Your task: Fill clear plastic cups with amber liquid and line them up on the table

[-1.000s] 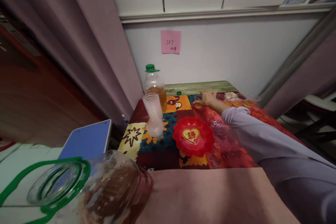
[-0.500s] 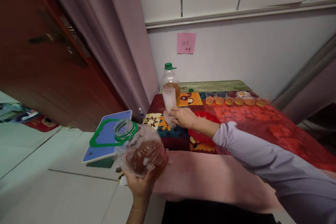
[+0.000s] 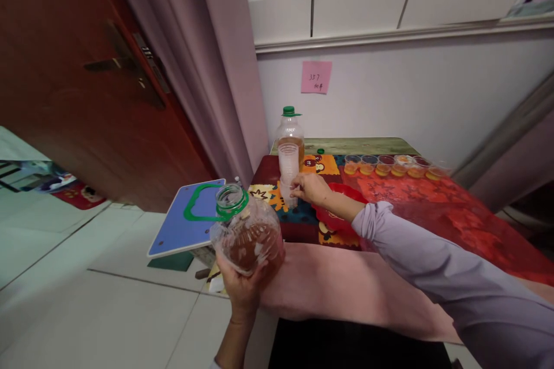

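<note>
My left hand (image 3: pixel 243 282) supports a big clear plastic jug (image 3: pixel 253 242) from below. The jug tilts slightly, its mouth is uncapped, a green carry handle (image 3: pixel 194 202) rings its neck, and brownish liquid is inside. With fingers pinched, my right hand (image 3: pixel 309 189) grips the lower part of a stack of clear plastic cups (image 3: pixel 288 164), which stands nearly upright on the patterned tablecloth. Behind the stack is a second jug (image 3: pixel 291 127) with a green cap, also holding brownish liquid. A red plate (image 3: pixel 331 216) lies partly hidden under my right forearm.
Several clear cups (image 3: pixel 383 168) with orange-yellow liquid stand in a row at the table's back right. A small green cap (image 3: pixel 321 151) lies near the wall. Left of the table are a blue board (image 3: pixel 182 225) and a brown door (image 3: pixel 130 98).
The stack of cups has gone from leaning to nearly upright, with my right hand still on it. The jug in my left hand is tipped less. The view has shifted slightly.
</note>
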Tool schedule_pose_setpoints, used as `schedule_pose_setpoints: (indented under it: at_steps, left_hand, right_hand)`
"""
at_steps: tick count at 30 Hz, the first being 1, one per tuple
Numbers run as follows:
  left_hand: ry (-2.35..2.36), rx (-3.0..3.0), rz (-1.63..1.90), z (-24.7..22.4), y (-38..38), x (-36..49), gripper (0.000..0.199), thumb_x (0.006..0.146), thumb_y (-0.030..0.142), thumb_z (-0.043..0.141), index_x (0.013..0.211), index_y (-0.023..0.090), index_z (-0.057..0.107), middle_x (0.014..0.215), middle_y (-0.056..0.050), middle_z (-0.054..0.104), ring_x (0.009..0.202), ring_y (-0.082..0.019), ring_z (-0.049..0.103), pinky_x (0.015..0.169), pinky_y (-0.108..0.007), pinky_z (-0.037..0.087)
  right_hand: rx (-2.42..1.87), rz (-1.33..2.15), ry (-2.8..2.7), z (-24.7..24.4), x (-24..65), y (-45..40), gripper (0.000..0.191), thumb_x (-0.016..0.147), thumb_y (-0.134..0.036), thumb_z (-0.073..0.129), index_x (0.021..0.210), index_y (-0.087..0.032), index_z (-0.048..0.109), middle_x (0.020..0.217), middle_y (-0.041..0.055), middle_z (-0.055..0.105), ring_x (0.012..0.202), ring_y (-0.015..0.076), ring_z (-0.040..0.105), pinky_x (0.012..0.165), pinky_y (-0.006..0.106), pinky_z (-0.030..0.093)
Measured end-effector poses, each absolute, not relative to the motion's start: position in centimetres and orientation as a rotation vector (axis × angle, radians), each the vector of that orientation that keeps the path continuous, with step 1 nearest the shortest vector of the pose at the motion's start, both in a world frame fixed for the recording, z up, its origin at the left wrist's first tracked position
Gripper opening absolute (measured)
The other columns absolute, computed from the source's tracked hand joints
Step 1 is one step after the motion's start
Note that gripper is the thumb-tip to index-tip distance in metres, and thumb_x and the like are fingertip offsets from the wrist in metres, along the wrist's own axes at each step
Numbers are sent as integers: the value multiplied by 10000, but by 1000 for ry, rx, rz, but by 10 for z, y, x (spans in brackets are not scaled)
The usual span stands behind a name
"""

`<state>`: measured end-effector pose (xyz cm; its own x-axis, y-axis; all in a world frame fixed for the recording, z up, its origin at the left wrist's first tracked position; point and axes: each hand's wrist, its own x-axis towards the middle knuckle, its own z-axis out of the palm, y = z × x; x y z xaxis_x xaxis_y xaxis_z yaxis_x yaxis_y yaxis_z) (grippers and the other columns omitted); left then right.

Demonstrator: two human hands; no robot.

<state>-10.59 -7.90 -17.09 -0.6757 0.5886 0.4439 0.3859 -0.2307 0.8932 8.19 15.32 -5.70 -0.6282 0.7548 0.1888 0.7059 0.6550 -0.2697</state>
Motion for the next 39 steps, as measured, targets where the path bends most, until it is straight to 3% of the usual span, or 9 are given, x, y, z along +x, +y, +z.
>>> schedule_pose_setpoints:
  at_steps: [7, 12, 20, 24, 31, 34, 37, 39]
  left_hand:
    - [1836, 1149, 2027, -169, -77, -107, 1108, 606, 604, 978, 1524, 254, 466, 1477, -162, 621, 1389, -373, 635, 1214, -570, 478]
    - [1772, 1164, 2090, -156, -75, -99, 1032, 585, 583, 1000, 1428, 214, 531, 1333, -149, 701, 1192, -345, 734, 1035, -487, 614]
    - [1759, 1139, 2124, -143, -75, -92, 977, 583, 525, 1008, 1388, 212, 551, 1272, -132, 730, 1100, -294, 755, 944, -410, 637]
    - [1851, 1166, 2044, -149, -76, -97, 911, 656, 521, 955, 1416, 244, 537, 1288, -122, 711, 1132, -287, 738, 1004, -470, 619]
    - [1919, 1207, 1993, -150, -76, -99, 964, 681, 549, 922, 1469, 211, 481, 1321, -152, 675, 1178, -298, 713, 1067, -488, 587]
    - [2023, 1205, 1929, -145, -78, -101, 985, 668, 554, 917, 1474, 200, 475, 1320, -146, 663, 1221, -317, 697, 1122, -519, 553]
    - [2134, 1237, 1820, -134, -78, -105, 922, 619, 561, 930, 1368, 191, 539, 1203, -113, 674, 1182, -339, 704, 1122, -565, 545]
    - [2123, 1278, 1762, -125, -77, -109, 889, 609, 548, 933, 1328, 193, 548, 1183, -110, 676, 1141, -336, 715, 1088, -562, 566]
  right_hand:
    - [-925, 205, -2224, -34, 125, 156, 116, 1006, -289, 732, 974, -202, 801, 991, 74, 803, 891, 199, 719, 817, 282, 482]
    - [-1110, 120, -2179, -60, 196, 142, 99, 987, -270, 702, 981, -224, 789, 976, 66, 814, 839, 217, 717, 724, 286, 445]
    - [-1446, 150, -2340, -128, 236, 127, 155, 1013, -270, 667, 1023, -216, 812, 1131, 102, 812, 874, 217, 745, 719, 293, 498]
    - [-1442, 179, -2353, -129, 232, 124, 194, 1046, -285, 632, 1067, -220, 814, 1213, 108, 802, 976, 232, 762, 782, 308, 542]
    - [-1345, 196, -2102, -108, 237, 108, 414, 1011, -351, 673, 1397, -206, 716, 1435, 166, 715, 1152, 315, 743, 924, 412, 598]
    - [-1207, 368, -1833, -102, 222, 89, 386, 1005, -410, 667, 1312, -188, 742, 1277, 163, 772, 1031, 288, 757, 893, 405, 605]
    - [-1064, 853, -1713, -112, 182, 64, 319, 982, -479, 697, 1133, -210, 777, 1018, 98, 802, 831, 226, 743, 783, 353, 606]
    - [-970, 1199, -1712, -126, 148, 49, 431, 898, -523, 799, 1179, -197, 767, 1067, 105, 798, 811, 215, 743, 766, 355, 609]
